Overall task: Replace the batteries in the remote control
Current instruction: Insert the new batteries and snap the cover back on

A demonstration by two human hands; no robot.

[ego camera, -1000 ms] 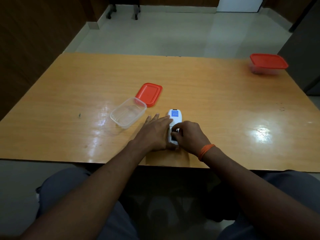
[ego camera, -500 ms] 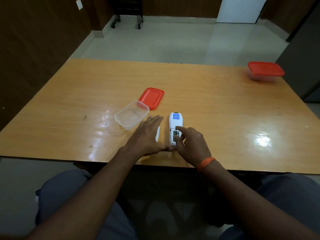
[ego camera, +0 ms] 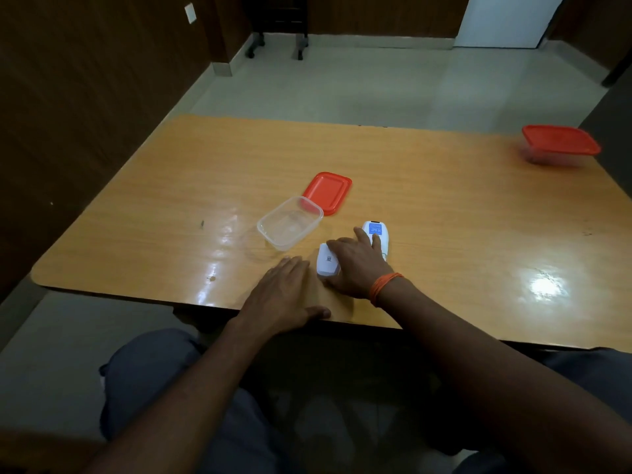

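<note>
Single head-worn view, forward and down over the table (ego camera: pixel 444 186).

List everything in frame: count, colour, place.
Table: one, orange-brown wood, mid frame.
Remote: one, white with blue label, near edge, partly under fingers.
Battery cover: one, white, left of remote.
Open box: one, clear, beyond the cover.
Loose lid: one, red, behind open box.
Closed box: one, red lid, far right corner.
Wristband: one, orange, right wrist.
Left hand: flat on table, near edge.
Right hand: fingers lying over remote.
</note>
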